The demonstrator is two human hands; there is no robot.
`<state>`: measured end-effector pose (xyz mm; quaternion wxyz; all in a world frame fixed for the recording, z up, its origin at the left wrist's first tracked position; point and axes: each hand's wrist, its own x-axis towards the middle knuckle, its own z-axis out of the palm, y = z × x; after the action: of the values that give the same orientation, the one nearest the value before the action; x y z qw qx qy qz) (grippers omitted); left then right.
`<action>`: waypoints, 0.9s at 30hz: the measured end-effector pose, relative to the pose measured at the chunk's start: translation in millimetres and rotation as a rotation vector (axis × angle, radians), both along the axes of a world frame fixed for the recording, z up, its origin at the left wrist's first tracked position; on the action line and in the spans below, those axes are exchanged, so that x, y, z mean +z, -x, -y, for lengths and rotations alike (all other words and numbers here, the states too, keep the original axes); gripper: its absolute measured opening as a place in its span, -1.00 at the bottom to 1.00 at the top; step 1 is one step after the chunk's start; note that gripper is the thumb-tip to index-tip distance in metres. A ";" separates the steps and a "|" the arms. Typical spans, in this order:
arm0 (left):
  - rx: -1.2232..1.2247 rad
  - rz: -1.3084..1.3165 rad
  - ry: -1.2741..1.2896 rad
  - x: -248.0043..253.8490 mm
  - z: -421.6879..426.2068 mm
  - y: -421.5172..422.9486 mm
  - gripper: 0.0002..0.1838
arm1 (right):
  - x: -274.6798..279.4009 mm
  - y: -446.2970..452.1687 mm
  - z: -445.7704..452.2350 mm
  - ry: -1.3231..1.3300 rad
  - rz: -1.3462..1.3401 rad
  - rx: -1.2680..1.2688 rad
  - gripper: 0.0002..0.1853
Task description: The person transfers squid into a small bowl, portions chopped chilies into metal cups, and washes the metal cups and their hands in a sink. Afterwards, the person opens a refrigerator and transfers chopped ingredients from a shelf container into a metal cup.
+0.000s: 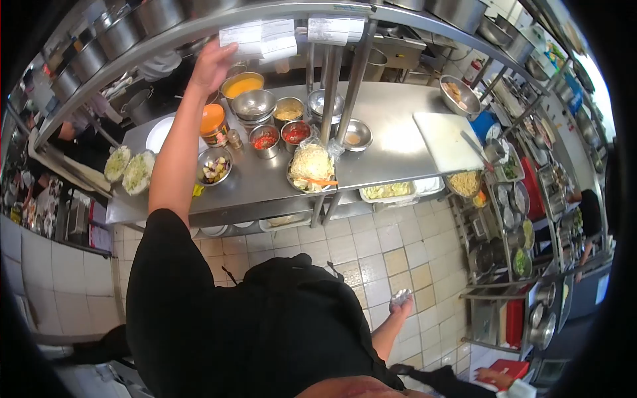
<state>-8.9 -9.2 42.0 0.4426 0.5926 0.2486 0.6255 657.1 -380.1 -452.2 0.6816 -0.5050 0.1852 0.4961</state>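
My left hand [213,66] is raised to the overhead rail, its fingers closed at the lower left edge of a printed paper slip [240,41]. Another paper slip [279,38] hangs right beside it. Low at my side, my right hand [402,308] is closed around a crumpled whitish wad [400,296]; its material I cannot make out. Below my left arm stand a bowl of cut vegetables [214,167], an orange tub [213,125] and a steel bowl [254,104]. Two small pots of red sauce [265,139] are close by.
A steel counter [385,156] runs ahead, with a shelf rail [199,25] above. Shredded cabbage [312,166] sits near its front edge. A knife [473,145] rests on a white cutting board [441,136]. Racks line the right; another person's hand [497,378] shows bottom right.
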 end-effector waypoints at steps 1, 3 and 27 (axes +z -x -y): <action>0.003 0.022 -0.008 -0.7 -1.5 -0.9 -0.56 | 5.7 -1.1 -9.5 0.014 0.003 0.015 -0.77; 0.029 0.043 -0.008 -2.0 -3.1 -2.8 -0.57 | 2.1 -6.9 -21.5 0.063 0.037 0.069 -0.75; 0.150 0.077 0.019 -6.9 -1.9 -13.4 -0.66 | -0.4 -26.8 -13.8 0.081 0.006 0.203 -0.72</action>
<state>4.5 -7.4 35.2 0.4092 0.5436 0.2808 0.6770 683.9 -366.3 -452.6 0.6074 -0.5500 0.1509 0.5529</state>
